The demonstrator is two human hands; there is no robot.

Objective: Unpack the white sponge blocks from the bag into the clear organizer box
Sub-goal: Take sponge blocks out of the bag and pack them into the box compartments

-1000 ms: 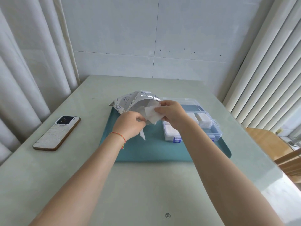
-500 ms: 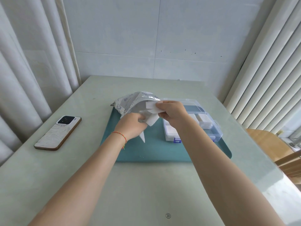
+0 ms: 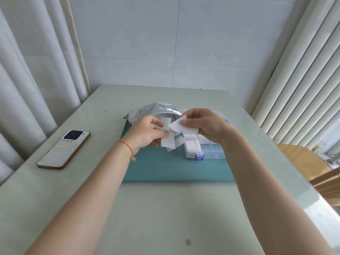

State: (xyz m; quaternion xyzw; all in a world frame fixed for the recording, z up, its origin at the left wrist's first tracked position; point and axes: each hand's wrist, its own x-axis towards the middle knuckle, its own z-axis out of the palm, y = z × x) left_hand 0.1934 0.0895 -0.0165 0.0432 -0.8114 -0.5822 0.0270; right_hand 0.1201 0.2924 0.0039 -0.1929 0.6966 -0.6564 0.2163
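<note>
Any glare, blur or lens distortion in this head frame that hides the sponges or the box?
Head view: wide-angle bending at the curtains; daylight glare on the table's right edge; sponge blocks slightly washed out; right hand covers part of the organizer box.

Bare forearms; a thin red string bracelet [image 3: 127, 144] circles the left wrist.

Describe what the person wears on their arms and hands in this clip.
Both forearms are bare, with no sleeves in view and no gloves. The left hand has a thin red string bracelet at the wrist, its knotted tail ending in red, yellow and green threads. The right hand and its wrist carry nothing visible: no watch, band or ring. Nothing shows on the fingers of either hand.
</note>
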